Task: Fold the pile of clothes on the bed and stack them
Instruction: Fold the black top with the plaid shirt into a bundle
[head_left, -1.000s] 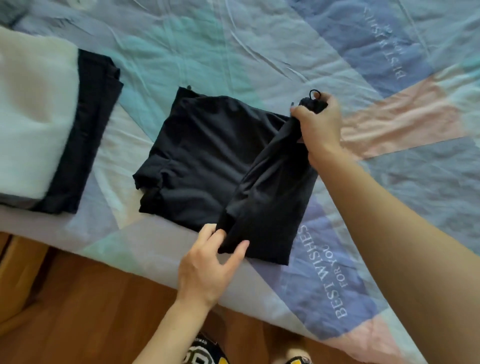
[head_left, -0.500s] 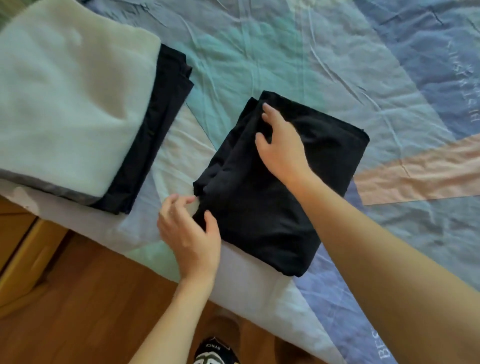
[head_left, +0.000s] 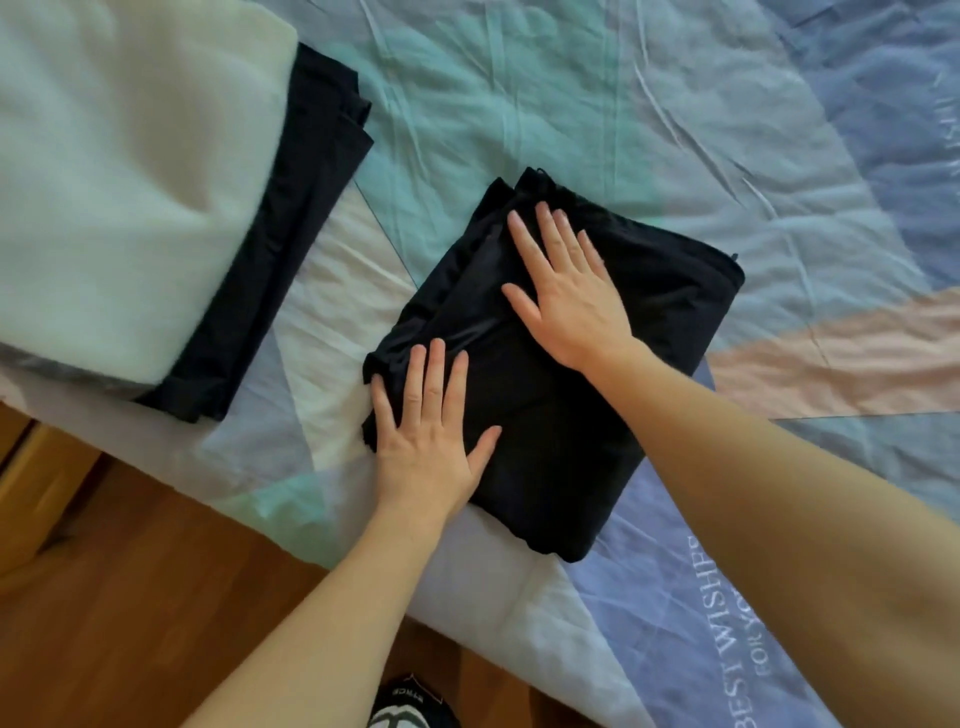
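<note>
A folded black garment (head_left: 639, 332) lies on the patchwork bedsheet (head_left: 597, 104) near the bed's front edge. My left hand (head_left: 426, 441) rests flat on its near left corner, fingers spread. Farther in, my right hand (head_left: 566, 291) lies flat on its middle, palm down, fingers apart. Neither hand grips the cloth. At the far left sits a stack: a white fluffy folded piece (head_left: 119, 182) on top of a black folded garment (head_left: 291, 234).
The bed's front edge (head_left: 498, 561) runs diagonally from the left to the lower right. Below it is wooden floor (head_left: 130, 597), with a wooden cabinet (head_left: 31, 467) at the left and my slipper (head_left: 410, 706) at the bottom.
The right half of the black garment was folded over to the left. Both hands let go of its edges and now lie flat on top of it.
</note>
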